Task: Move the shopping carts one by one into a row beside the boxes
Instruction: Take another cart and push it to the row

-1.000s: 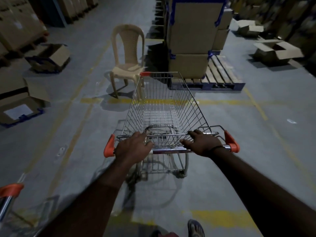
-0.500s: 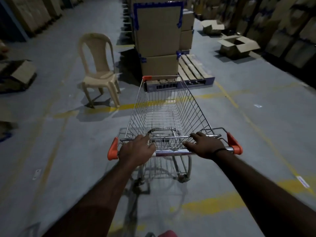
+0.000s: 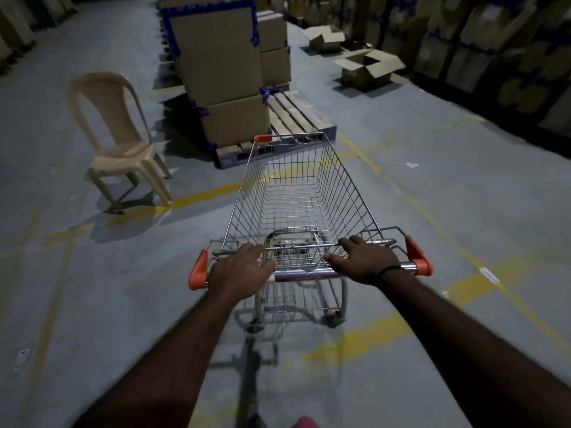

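Note:
A wire shopping cart (image 3: 304, 193) with orange handle ends stands right in front of me, its basket empty. My left hand (image 3: 239, 268) grips the left part of the handle bar. On the right part of the same bar my right hand (image 3: 366, 262) is closed too, a dark band on its wrist. Just beyond the cart's front rim rises a stack of cardboard boxes (image 3: 221, 72) with blue tape, standing on a wooden pallet (image 3: 293, 115). The cart's nose points at the pallet's near right corner.
A beige plastic chair (image 3: 119, 140) stands left of the stack. Open cardboard boxes (image 3: 369, 67) lie on the floor at the far right, before dark shelving (image 3: 494, 50) full of cartons. Yellow lines (image 3: 197, 196) cross the grey floor.
The cart and I have rolled forward and turned right: the box stack and pallet are nearer, and the chair has slid to the left. Both hands stay on the handle.

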`<state>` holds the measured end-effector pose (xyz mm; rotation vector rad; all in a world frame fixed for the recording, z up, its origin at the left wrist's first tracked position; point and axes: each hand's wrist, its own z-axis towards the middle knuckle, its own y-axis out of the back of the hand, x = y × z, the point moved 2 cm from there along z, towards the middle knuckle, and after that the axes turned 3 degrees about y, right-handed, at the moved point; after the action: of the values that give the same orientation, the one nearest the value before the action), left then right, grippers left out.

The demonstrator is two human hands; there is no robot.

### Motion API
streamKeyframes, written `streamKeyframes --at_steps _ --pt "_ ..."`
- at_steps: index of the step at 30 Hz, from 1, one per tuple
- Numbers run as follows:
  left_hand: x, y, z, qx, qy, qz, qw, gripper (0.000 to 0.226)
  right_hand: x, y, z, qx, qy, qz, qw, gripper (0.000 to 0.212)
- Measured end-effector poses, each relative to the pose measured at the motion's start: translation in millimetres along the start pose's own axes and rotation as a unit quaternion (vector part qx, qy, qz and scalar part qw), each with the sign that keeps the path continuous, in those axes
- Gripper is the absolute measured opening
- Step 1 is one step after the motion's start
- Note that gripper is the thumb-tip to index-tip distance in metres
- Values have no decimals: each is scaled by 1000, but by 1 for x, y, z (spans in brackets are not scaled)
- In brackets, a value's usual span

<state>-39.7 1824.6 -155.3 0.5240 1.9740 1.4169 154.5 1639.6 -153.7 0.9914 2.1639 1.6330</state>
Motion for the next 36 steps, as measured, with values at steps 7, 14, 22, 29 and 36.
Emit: streamKeyframes --at_steps 7,14,22,29,36 --pt "-53 -14 -5 13 -38 9 999 56 -53 -5 -32 -12 -40 18 999 89" --pt "-98 -25 2 31 -87 24 995 57 -95 -10 -59 -34 -82 43 995 89" --pt "-156 -30 21 84 -147 53 984 67 -135 -14 -89 -59 -166 75 982 83" --pt "-205 -40 37 127 -240 90 958 71 -160 -22 -118 -80 -258 110 957 80" --pt "-254 -52 40 151 -330 113 925 71 -177 -34 -155 -101 -351 147 919 84"
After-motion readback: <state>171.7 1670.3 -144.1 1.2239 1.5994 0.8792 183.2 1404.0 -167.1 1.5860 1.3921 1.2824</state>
